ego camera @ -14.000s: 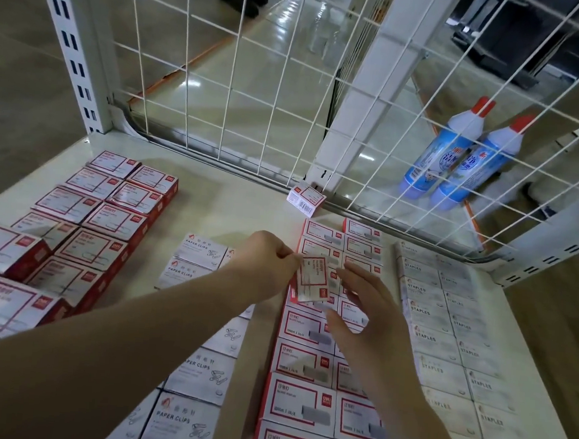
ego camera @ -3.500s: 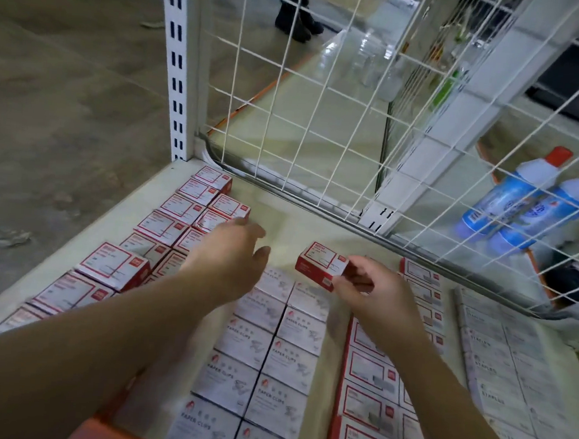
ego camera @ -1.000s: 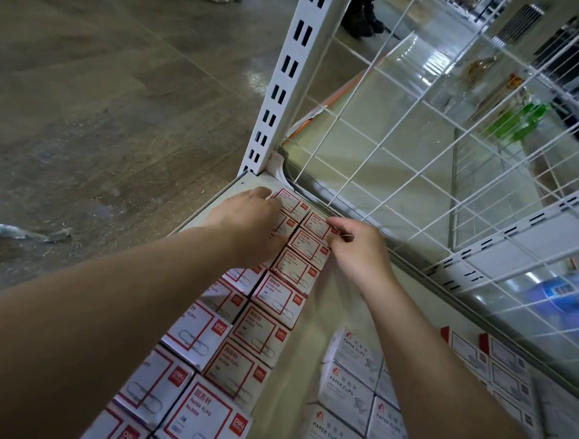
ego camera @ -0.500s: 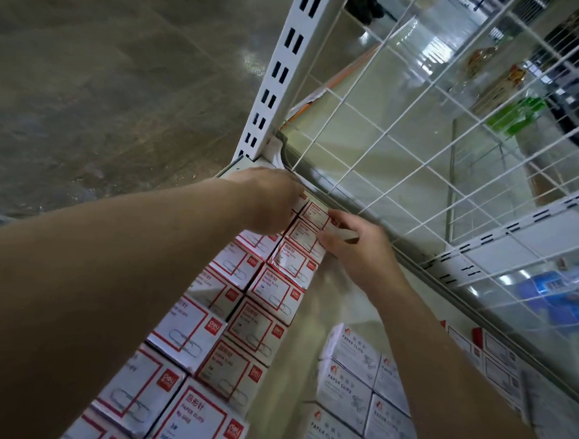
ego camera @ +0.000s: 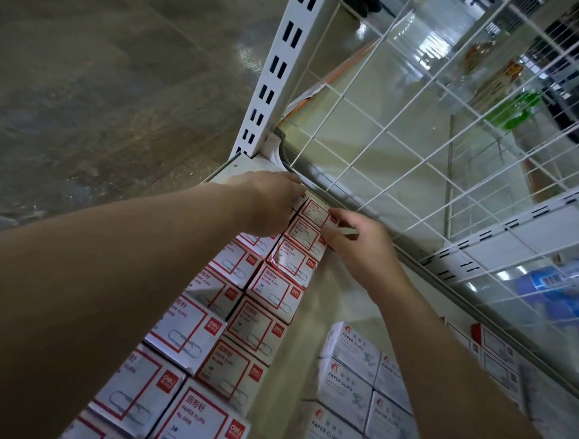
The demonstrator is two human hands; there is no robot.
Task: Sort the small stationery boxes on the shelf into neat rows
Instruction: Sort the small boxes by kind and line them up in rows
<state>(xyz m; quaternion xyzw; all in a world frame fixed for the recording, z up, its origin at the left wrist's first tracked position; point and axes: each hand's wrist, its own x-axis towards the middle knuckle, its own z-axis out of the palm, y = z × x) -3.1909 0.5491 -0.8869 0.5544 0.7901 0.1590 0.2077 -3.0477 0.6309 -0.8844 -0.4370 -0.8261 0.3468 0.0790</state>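
Note:
Two rows of red-and-white paper-clip boxes [ego camera: 267, 324] run along the left side of the white shelf [ego camera: 312, 310] toward its back left corner. My left hand [ego camera: 269, 200] lies on top of the farthest boxes of the left row, fingers bent over them. My right hand [ego camera: 355, 244] is at the far end of the right row, thumb and fingers pinching the right edge of the last box [ego camera: 316, 212] by the wire back. A block of white paper-clip boxes [ego camera: 349, 367] sits to the right.
A white wire grid [ego camera: 423, 153] closes the shelf's back, and a slotted upright post [ego camera: 278, 71] stands at the corner. More red-edged boxes [ego camera: 491, 350] lie at the right along the grid. Blue bottles [ego camera: 557, 289] show blurred beyond the wire. The floor lies to the left.
Both hands have slid a little farther toward the back corner. The right hand has moved from the second-last box up to the last box of the right row.

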